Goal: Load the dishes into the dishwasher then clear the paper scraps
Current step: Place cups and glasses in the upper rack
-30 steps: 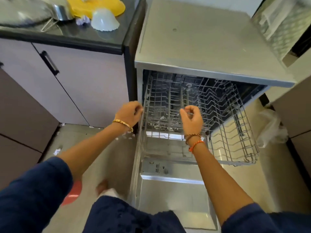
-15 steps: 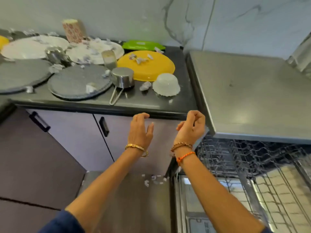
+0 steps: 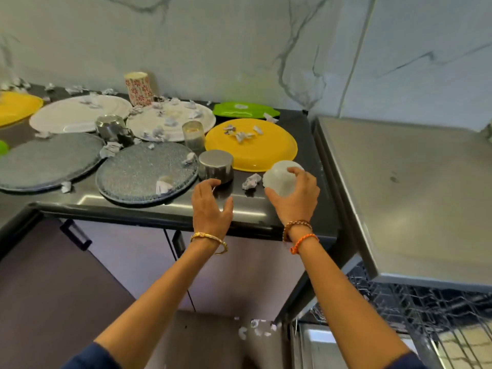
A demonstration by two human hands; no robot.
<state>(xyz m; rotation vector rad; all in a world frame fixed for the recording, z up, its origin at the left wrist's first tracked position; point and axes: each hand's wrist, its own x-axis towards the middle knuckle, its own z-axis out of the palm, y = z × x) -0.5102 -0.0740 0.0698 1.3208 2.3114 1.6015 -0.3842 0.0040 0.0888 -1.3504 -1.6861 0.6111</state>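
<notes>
Head view: two yellow plates (image 3: 251, 145), two white (image 3: 80, 113), two grey (image 3: 146, 173), one steel pot (image 3: 215, 165), scattered scraps (image 3: 251, 181) on a black counter (image 3: 239, 206). Right hand (image 3: 295, 194) grips the white bowl (image 3: 281, 177); left hand (image 3: 211, 207) hovers spread. Dishwasher rack (image 3: 426, 310) stands open beneath marble wall (image 3: 239, 49).

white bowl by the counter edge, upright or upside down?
Upside down: the white bowl shows its rounded base on top, rim toward the counter. The right hand grips it.
</notes>
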